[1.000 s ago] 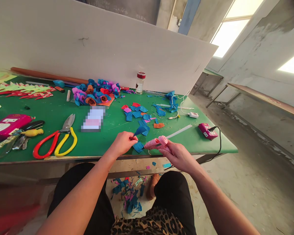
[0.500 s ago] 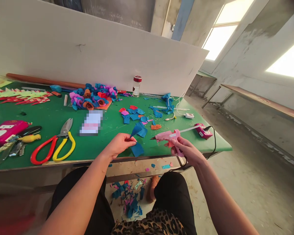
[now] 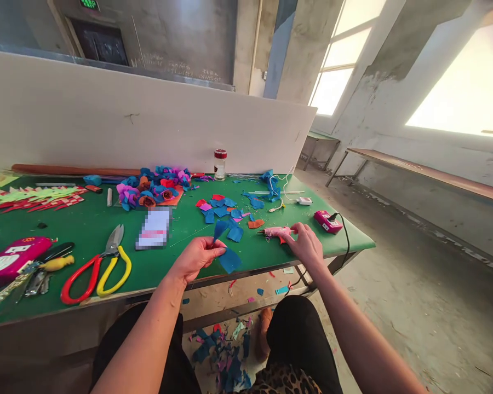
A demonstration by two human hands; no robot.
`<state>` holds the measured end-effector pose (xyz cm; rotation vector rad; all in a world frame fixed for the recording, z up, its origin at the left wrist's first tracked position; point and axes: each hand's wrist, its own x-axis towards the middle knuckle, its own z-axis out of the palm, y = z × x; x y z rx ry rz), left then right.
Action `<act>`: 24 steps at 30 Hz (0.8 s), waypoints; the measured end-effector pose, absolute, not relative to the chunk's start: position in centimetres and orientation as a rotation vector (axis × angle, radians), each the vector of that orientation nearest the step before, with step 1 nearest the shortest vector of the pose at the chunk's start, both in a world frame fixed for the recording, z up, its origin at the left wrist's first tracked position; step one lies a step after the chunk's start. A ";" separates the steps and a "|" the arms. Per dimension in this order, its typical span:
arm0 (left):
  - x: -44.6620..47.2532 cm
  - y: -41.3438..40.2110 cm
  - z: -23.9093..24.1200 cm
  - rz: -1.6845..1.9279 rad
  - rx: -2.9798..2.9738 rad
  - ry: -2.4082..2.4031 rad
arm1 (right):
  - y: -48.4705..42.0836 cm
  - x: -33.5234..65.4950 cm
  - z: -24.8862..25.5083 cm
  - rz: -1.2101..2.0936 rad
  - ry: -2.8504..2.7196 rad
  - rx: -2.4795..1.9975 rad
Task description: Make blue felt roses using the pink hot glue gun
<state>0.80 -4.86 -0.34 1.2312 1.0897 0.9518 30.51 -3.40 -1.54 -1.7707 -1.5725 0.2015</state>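
Note:
My left hand (image 3: pixel 199 256) pinches a blue paper piece (image 3: pixel 230 261) between thumb and fingertips, low over the table's front edge; part of the blue paper sticks up above the fingers. My right hand (image 3: pixel 307 244) is closed around the back of a pink glue gun (image 3: pixel 278 232), which is down at the tabletop with its nozzle to the left. The fingers hide most of its handle. Between and beyond the hands lie loose blue paper pieces (image 3: pixel 235 234) and an orange-brown scrap (image 3: pixel 256 224).
On the green table (image 3: pixel 148 273) are red-and-yellow-handled scissors (image 3: pixel 115 246), a phone (image 3: pixel 154 229) with blurred screen, paper flowers (image 3: pixel 152 189), a red-lidded jar (image 3: pixel 219 165) and a pink power block (image 3: pixel 327 221) with a black cord. A white board (image 3: pixel 168 126) stands behind.
My right hand has lowered the glue gun to the tabletop, and the white stick behind it no longer shows. My left hand keeps its pinch on the blue paper. The view has tilted up.

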 end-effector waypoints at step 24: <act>1.3 -8.4 1.1 1.243 1.360 1.044 | -6.5 20.3 1.0 0.990 -1.155 -1.158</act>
